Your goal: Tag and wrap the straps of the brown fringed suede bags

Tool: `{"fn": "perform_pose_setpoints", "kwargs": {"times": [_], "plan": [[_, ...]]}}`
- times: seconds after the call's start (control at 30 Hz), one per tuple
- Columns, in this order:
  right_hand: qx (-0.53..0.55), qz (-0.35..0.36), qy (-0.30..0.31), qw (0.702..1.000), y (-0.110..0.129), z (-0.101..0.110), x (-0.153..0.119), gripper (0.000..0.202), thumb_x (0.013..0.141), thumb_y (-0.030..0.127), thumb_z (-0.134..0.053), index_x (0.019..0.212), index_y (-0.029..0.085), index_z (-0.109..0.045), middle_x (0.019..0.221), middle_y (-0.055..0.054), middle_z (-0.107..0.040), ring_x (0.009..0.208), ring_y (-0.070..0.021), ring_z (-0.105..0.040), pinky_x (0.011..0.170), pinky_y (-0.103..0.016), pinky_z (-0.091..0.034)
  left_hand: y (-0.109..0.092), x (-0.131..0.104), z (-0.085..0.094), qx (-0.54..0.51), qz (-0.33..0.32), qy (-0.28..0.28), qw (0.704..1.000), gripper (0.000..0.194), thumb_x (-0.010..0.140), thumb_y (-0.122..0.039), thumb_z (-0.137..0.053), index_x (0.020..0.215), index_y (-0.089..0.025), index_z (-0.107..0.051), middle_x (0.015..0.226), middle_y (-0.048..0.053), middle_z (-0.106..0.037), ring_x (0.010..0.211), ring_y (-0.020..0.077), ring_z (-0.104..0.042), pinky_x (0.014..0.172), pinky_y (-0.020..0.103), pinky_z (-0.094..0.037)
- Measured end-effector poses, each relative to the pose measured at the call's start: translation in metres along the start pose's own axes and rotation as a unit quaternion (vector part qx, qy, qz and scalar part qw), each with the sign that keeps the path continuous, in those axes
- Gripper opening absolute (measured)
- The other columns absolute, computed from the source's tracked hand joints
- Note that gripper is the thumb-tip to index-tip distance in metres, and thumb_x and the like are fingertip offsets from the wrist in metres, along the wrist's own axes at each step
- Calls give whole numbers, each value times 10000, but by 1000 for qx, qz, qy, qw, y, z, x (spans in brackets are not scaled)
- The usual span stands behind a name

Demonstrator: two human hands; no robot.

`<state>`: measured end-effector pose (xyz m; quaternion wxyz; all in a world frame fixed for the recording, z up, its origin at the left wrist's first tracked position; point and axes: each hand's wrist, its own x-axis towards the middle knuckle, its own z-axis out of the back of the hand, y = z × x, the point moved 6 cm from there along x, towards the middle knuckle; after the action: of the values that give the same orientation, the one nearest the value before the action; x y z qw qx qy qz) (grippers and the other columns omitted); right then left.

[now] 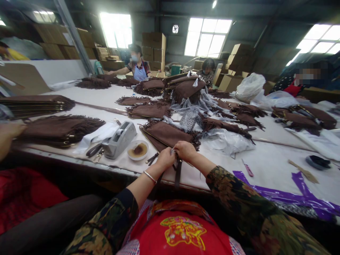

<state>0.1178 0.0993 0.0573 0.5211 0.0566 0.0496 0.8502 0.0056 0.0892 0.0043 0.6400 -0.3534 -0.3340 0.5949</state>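
Note:
My left hand and my right hand meet at the near edge of a brown fringed bag lying on the table. Both are closed, fingertips pinched together around a small pale piece too small to name. Below them a dark strap hangs down over the table edge. Left of my left hand lies a short dark strap with a metal fitting. Beside that stand a white bowl with brown stuff in it and a grey tape dispenser.
Stacks of brown fringed bags cover much of the table. Crumpled clear plastic lies to the right, with a pink cutter, a brush and purple tape. A co-worker's hand reaches in from the left; other people sit across.

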Motion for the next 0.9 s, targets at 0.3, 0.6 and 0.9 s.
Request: {"fn": "perform_pose_setpoints", "kwargs": {"times": [0.3, 0.6, 0.9], "plan": [[0, -9, 15, 1000, -1, 1, 9, 259, 836, 223, -584, 1034, 251, -749, 1016, -60, -720, 946, -217, -644, 754, -282, -435, 2, -6, 0, 7, -27, -5, 1000, 129, 882, -260, -564, 775, -206, -609, 847, 122, -672, 914, 276, -632, 916, 352, -419], [-96, 132, 32, 986, 11, 4, 5, 214, 891, 235, -533, 894, 188, -742, 930, -92, -672, 860, -214, -606, 679, -295, -398, -8, -13, 1, 165, -43, 56, 984, 251, 943, -306, -467, 914, -153, -664, 951, 151, -699, 931, 262, -648, 853, 344, -438], [-59, 240, -32, 968, 10, 0, -13, 162, 888, 177, -561, 812, 139, -698, 830, -92, -642, 781, -188, -542, 737, -306, -403, 5, -21, -8, -288, 223, 271, 891, 239, 905, -329, -505, 800, -132, -591, 528, -71, -330, 399, 66, -252, 395, 201, -149]]}}
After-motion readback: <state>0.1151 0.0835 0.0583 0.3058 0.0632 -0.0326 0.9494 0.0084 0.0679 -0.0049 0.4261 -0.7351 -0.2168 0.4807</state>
